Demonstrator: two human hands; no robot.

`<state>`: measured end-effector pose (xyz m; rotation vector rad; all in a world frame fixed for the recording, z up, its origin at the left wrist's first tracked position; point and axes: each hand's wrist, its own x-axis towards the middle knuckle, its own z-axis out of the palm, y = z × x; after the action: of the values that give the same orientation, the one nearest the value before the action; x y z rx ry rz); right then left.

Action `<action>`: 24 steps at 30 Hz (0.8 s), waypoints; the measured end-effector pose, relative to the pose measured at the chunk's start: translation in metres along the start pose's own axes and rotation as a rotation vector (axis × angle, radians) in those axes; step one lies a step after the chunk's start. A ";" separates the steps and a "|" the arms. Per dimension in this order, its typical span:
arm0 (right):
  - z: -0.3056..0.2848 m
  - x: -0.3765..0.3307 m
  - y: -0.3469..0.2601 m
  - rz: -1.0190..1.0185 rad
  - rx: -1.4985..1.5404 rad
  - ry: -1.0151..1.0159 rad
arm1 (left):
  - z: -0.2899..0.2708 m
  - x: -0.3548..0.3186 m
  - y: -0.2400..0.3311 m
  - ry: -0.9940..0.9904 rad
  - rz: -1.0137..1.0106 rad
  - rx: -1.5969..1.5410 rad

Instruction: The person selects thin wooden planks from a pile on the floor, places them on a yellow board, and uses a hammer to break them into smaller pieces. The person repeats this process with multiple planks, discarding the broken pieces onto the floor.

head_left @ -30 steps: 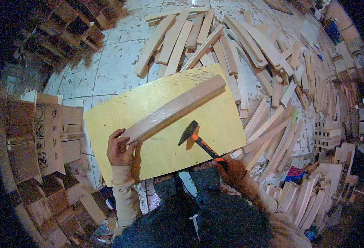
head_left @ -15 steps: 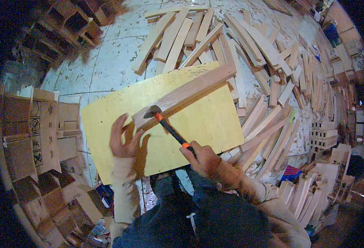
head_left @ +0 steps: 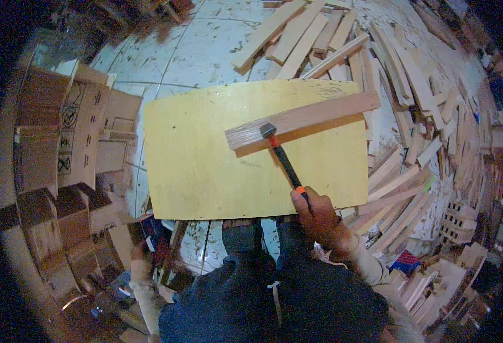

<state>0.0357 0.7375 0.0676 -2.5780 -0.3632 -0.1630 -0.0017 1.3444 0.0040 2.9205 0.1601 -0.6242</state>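
Floor: pale tiled floor (head_left: 165, 51), strewn on the far and right side with a scatter of loose wooden slats (head_left: 411, 86); stacks of small wooden crates (head_left: 63, 154) stand along the person's left
Desk: a yellow board (head_left: 205, 166) serves as the desk top, lying flat in front of the person's knees; its surface carries only the one plank and the hammer head
Plank: a long wooden plank (head_left: 314, 117) lies slantwise across the far right part of the yellow board, its right end reaching the board's edge
Progress: judged from the pose, the hammering on the plank's left end is under way; no nail can be made out at this size, so how much is left cannot be told
Hammer: hammer (head_left: 280, 154) with dark head resting on the plank near its left end; black handle with orange bands runs back toward the person
Right hand: right hand (head_left: 314, 214) wrapped tight around the handle's end
Left hand: left hand (head_left: 140, 268) low at the person's left, away from the board, near a blue object (head_left: 154, 231); whether it grips anything cannot be told
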 end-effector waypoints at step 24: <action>-0.018 0.015 -0.017 0.689 0.469 -0.160 | -0.090 0.090 0.369 0.570 0.681 -0.854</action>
<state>0.0449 0.7455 0.0938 -2.1070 0.3984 0.3383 0.1661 1.0032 0.0940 2.0214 -0.3956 0.3281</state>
